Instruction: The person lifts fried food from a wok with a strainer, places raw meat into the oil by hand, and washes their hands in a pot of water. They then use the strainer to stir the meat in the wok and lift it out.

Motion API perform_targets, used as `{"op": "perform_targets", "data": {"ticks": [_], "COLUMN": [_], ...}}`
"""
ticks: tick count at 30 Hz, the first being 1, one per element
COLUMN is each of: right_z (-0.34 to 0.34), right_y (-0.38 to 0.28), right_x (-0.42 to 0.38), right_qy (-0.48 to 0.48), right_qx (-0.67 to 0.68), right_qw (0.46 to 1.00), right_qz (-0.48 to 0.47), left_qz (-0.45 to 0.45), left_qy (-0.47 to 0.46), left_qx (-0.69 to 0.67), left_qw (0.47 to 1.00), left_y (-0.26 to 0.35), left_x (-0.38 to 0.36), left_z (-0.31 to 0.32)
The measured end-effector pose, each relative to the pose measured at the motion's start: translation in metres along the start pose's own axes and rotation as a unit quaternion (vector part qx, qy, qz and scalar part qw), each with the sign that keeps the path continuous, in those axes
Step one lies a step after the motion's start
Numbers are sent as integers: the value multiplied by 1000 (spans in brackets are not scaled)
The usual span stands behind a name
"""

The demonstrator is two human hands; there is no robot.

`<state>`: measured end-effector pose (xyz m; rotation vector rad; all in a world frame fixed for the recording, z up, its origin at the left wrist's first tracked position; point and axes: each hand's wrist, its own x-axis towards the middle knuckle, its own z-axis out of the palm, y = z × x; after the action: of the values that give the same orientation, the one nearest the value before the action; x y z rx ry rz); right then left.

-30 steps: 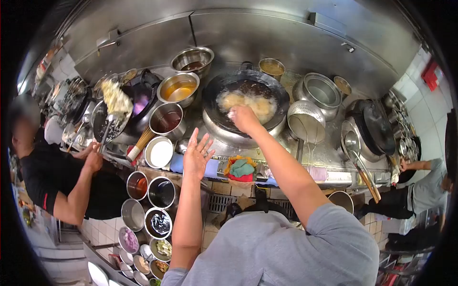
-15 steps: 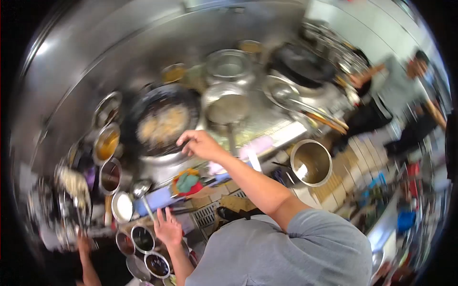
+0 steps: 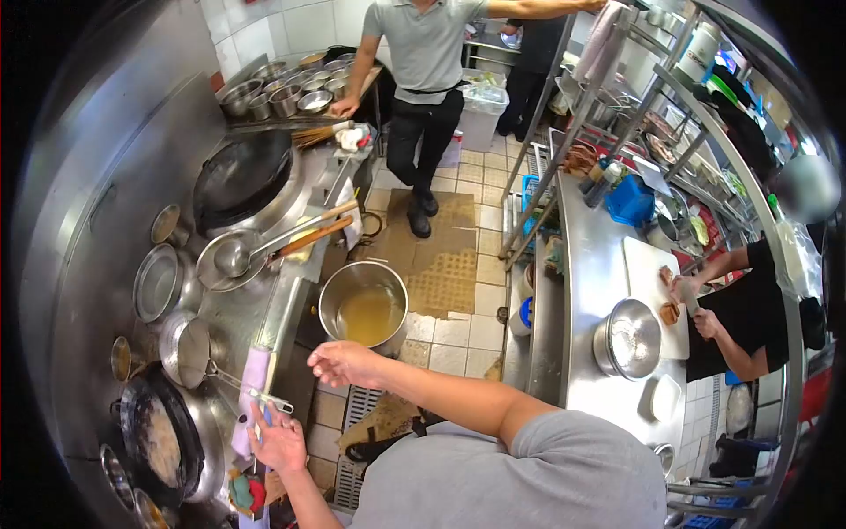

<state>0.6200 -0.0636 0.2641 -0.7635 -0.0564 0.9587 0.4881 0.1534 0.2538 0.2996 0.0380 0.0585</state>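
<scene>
My left hand (image 3: 280, 443) is at the lower left with its fingers spread, just below the handle end of a round strainer (image 3: 185, 351). Nothing shows in its grip. Farther up, my right hand (image 3: 344, 363) reaches over the near edge of a large metal pot (image 3: 363, 304) of yellowish liquid, fingers loosely curled and apart, holding nothing. A purple cloth (image 3: 252, 397) lies on the stove edge beside my left hand. The dark wok (image 3: 189, 441) at the lower left holds pale food in oil.
A second wok (image 3: 242, 181) and a ladle (image 3: 233, 258) resting in a bowl are on the stove. A person in grey (image 3: 423, 53) stands ahead in the aisle. Along the right runs a steel counter (image 3: 577, 291), where another person's hands (image 3: 705, 309) cut food on a white board (image 3: 648, 291).
The view has turned to the right, so the stove and woks now lie along the left. The counter at right has come into fuller view. Both my hands stay empty.
</scene>
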Motion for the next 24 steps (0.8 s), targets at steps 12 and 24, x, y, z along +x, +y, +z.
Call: {"op": "perform_targets", "data": {"ticks": [12,24], "right_z": [-58,-53], "right_y": [-39,-79], "right_x": [-52,110], "right_qy": [103,135], "right_qx": [52,-22], "right_qw": [993,987], "right_qz": [-18,81], "left_qz": [57,247], "left_qy": [99,70], "left_qx": [17,283], "left_qw": [993,924], "left_y": [-34,171], "left_x": [140,317], "left_z": [38,28]}}
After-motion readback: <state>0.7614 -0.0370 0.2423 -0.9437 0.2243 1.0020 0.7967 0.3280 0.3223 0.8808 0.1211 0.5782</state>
